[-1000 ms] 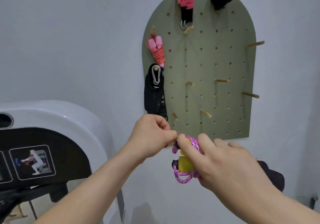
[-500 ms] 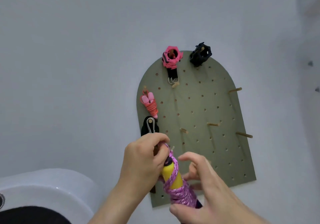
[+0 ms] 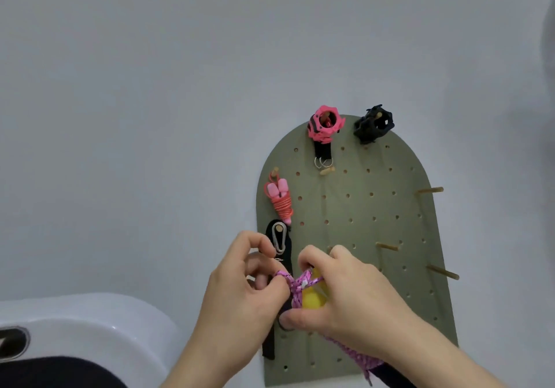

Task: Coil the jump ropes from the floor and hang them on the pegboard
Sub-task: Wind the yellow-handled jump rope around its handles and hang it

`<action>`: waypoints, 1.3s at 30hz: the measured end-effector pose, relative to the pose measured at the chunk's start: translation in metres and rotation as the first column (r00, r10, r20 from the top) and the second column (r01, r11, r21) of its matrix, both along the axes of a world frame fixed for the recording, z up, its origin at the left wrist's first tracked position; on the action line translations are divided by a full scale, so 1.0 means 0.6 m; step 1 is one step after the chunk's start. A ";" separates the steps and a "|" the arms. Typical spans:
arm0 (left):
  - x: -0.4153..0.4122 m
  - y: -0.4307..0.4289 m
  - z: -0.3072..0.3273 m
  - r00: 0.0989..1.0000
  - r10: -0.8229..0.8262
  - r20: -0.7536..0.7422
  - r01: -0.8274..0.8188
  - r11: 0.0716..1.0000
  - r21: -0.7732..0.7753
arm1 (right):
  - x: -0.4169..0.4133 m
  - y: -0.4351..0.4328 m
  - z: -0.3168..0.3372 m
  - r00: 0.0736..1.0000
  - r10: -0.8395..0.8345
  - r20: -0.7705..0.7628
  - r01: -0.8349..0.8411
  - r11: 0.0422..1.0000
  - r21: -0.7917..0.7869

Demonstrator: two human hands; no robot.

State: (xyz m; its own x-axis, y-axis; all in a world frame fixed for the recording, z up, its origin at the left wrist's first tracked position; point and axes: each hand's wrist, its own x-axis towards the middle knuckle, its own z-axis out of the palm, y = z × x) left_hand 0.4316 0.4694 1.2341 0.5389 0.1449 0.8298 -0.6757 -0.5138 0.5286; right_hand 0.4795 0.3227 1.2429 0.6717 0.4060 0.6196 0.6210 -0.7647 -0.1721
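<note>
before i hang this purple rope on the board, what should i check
1. Purple jump rope wound round its yellow handle: ok.
2. Left hand pinches the top loop: ok.
3. Right hand grips the bundle: ok.
4. Bare peg free on the pegboard: ok.
5. Loop wide enough for that peg: cannot tell.
6. Rest of the coil tight: cannot tell, hidden under the right hand.
</note>
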 end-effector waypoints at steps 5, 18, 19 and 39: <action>0.016 0.010 -0.017 0.979 -0.026 -0.203 0.055 0.988 0.142 | 0.000 0.042 -0.017 0.941 -0.195 0.275 0.233 0.966 -0.110; 0.053 0.021 -0.056 0.883 -0.424 -0.201 0.332 0.868 -0.369 | 0.032 0.056 -0.173 -0.202 0.979 0.032 0.054 -0.021 0.998; 0.055 0.018 -0.061 0.893 -0.401 -0.206 0.320 0.885 -0.337 | 0.029 0.060 -0.172 -0.100 0.995 0.026 0.026 -0.023 0.999; 0.208 -0.054 -0.121 0.636 -0.702 -0.319 0.584 0.709 -0.395 | 0.166 -0.156 -0.187 0.441 0.868 -0.227 -0.443 0.431 0.786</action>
State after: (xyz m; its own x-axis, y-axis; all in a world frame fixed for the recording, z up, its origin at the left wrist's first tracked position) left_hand 0.5563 0.4372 1.1614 0.8457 -0.2215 0.4855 -0.4639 0.1448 0.8740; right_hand 0.5793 0.2291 1.1310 0.5998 0.6061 0.5224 0.4781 0.2521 -0.8413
